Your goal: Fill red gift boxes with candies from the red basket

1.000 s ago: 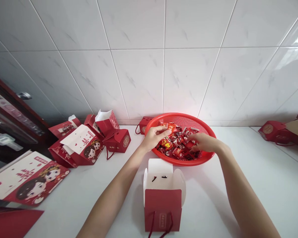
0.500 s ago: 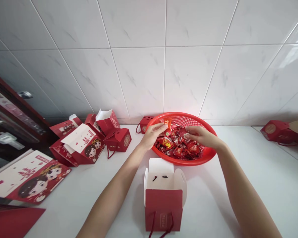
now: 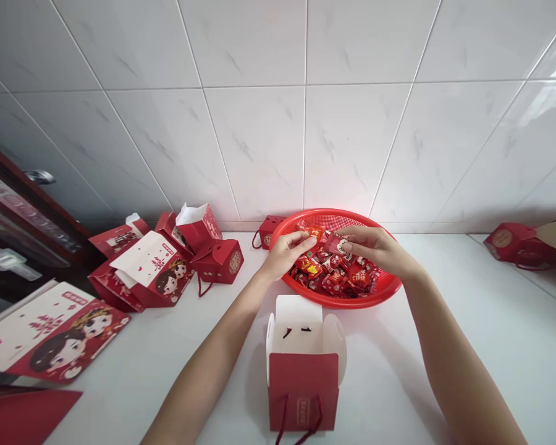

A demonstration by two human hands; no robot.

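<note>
A red plastic basket point(image 3: 380, 287) holds a heap of wrapped candies point(image 3: 336, 281) in red and gold. At the basket's left side, my left hand point(image 3: 285, 252) pinches an orange-red wrapped candy point(image 3: 313, 233) between thumb and fingers. Over the right part of the heap, my right hand point(image 3: 375, 247) is closed on a dark red wrapped candy point(image 3: 337, 245) with a pale round mark. In front of the basket stands a red gift box point(image 3: 303, 389), its white-lined top flaps raised and its cord handle hanging at the front.
Several red and white gift boxes point(image 3: 217, 262) crowd the left side near the wall. One small box point(image 3: 265, 232) sits behind the basket's left edge. More red boxes point(image 3: 509, 242) lie far right. White tiled wall point(image 3: 259, 148) rises behind the white counter point(image 3: 486, 346).
My right hand has moved slightly left and up, bringing its candy closer to my left hand. My left hand and its candy have dipped a little. The view has shifted slightly.
</note>
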